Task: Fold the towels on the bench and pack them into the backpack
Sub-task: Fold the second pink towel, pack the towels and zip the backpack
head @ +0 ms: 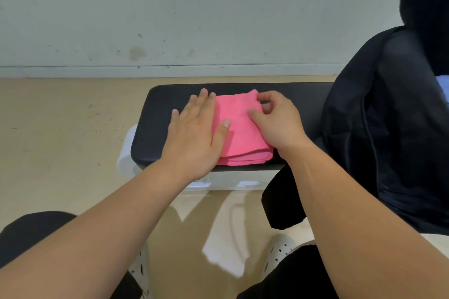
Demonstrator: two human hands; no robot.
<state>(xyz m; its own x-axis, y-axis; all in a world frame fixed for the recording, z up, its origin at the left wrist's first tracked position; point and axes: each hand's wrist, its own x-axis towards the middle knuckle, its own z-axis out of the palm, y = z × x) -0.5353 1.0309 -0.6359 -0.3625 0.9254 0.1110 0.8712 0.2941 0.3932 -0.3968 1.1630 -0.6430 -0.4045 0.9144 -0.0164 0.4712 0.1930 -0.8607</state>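
Towel (239, 128): folded small on your worktop (158, 133) — not yet packed.
Left hand (194, 133): flat, fingers straight, resting on its left edge.
Right hand (279, 121): pinches its far edge.
Backpack (388, 128): just beside — packing remains.

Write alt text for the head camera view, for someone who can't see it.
A folded pink towel lies on a black bench, left hand flat on its left edge, right hand pinching its right side. A dark backpack stands to the right.
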